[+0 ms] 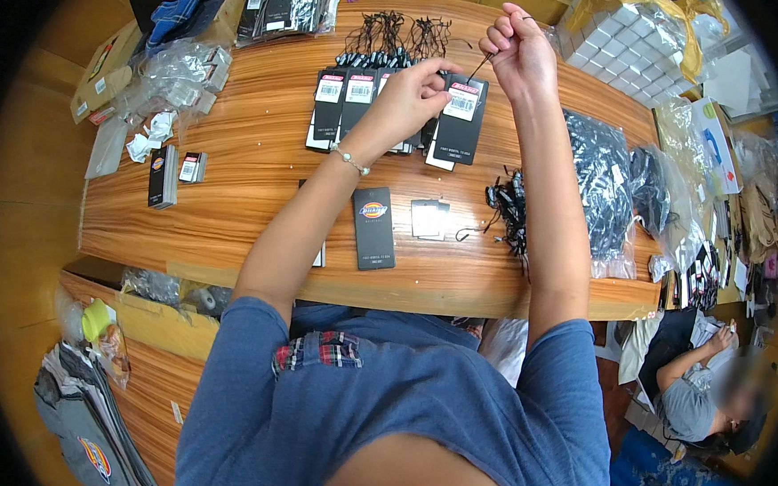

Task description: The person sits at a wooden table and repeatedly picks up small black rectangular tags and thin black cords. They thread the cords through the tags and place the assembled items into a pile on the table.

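Over the far middle of the table, my left hand (411, 99) pinches the top left edge of a black hang tag (463, 136) with a white barcode sticker. A white card shows behind that tag. My right hand (520, 52) is closed on a black string (478, 68) that runs down to the top of the tag. Rows of finished-looking black hang tags (328, 113) lie beside my left hand, their strings (385, 34) bunched beyond them. Nearer me lie a single black tag (374, 239) and small pale cards (428, 218).
Loose black strings (510, 213) lie by my right forearm, next to a clear bag of black items (601, 190). A bag of small white boxes (622, 42) stands far right. Tag stacks (161, 177) and crumpled plastic (170, 83) are left. Another person (696, 385) sits lower right.
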Action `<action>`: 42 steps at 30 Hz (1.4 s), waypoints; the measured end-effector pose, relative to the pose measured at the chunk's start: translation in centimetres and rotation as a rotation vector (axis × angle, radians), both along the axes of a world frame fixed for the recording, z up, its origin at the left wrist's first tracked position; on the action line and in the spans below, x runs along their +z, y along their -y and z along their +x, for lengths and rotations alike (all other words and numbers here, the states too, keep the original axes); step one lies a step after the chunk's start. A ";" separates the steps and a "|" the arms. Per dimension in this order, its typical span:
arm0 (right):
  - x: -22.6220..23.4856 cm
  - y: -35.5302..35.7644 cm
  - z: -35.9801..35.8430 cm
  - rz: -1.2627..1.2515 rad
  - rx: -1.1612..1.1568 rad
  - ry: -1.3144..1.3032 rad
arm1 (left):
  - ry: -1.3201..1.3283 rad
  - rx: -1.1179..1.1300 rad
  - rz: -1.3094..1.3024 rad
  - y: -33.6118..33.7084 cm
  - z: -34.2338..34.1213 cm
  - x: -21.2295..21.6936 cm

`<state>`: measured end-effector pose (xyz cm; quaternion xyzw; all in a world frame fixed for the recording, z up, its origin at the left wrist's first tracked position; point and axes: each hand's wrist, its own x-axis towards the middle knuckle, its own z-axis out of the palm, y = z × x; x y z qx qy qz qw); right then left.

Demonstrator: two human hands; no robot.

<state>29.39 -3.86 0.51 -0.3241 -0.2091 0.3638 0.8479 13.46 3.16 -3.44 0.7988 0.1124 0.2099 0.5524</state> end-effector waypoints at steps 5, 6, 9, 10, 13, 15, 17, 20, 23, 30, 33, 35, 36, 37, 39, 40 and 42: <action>-0.6 -1.0 1.0 0.011 0.022 -0.019 | -0.001 0.040 -0.005 -0.4 0.7 0.0; -0.8 -1.3 1.1 0.012 0.026 -0.016 | -0.021 0.068 0.075 -0.6 0.9 0.0; -1.6 -2.4 1.7 -0.019 -0.009 -0.015 | -0.047 0.139 0.246 -1.0 1.4 0.0; -1.8 -2.8 1.8 -0.034 -0.022 -0.014 | -0.064 0.151 0.295 -1.1 1.6 -0.2; -2.8 -4.0 1.8 -0.082 -0.007 -0.002 | -0.125 0.223 0.482 -1.5 2.2 -1.0; -3.4 -4.6 2.0 -0.102 0.003 -0.017 | -0.154 0.268 0.623 -1.8 2.4 -1.5; -3.7 -5.3 2.3 -0.153 0.000 -0.001 | -0.230 0.279 0.673 -2.2 2.6 -1.7; -4.4 -6.1 2.6 -0.218 -0.007 0.007 | -0.227 0.300 0.802 -2.9 2.4 -1.8; -5.2 -7.2 3.3 -0.276 -0.006 0.024 | -0.309 0.250 0.797 -3.6 2.6 -1.5; -7.8 -9.1 5.6 -0.423 0.262 0.063 | -0.133 -0.024 1.080 -0.5 1.7 -2.4; -8.5 -10.9 6.6 -0.543 0.319 0.171 | -0.211 -0.084 1.113 -0.3 1.2 -3.0; -9.1 -11.9 7.3 -0.643 0.353 0.235 | -0.214 -0.079 1.084 -0.2 1.0 -3.1; -9.5 -12.4 7.8 -0.657 0.378 0.232 | -0.217 -0.077 1.071 -0.1 0.8 -3.1; -9.9 -12.8 8.3 -0.671 0.403 0.229 | -0.231 -0.095 1.069 -0.1 0.7 -3.0; -10.5 -13.7 8.9 -0.683 0.415 0.231 | -0.211 -0.085 1.064 0.1 0.5 -3.0; -10.7 -14.1 9.2 -0.685 0.383 0.238 | -0.200 -0.080 1.062 0.2 0.4 -3.0; -10.6 -14.8 8.9 -0.693 0.329 0.248 | -0.237 -0.072 1.070 0.4 -0.1 -2.6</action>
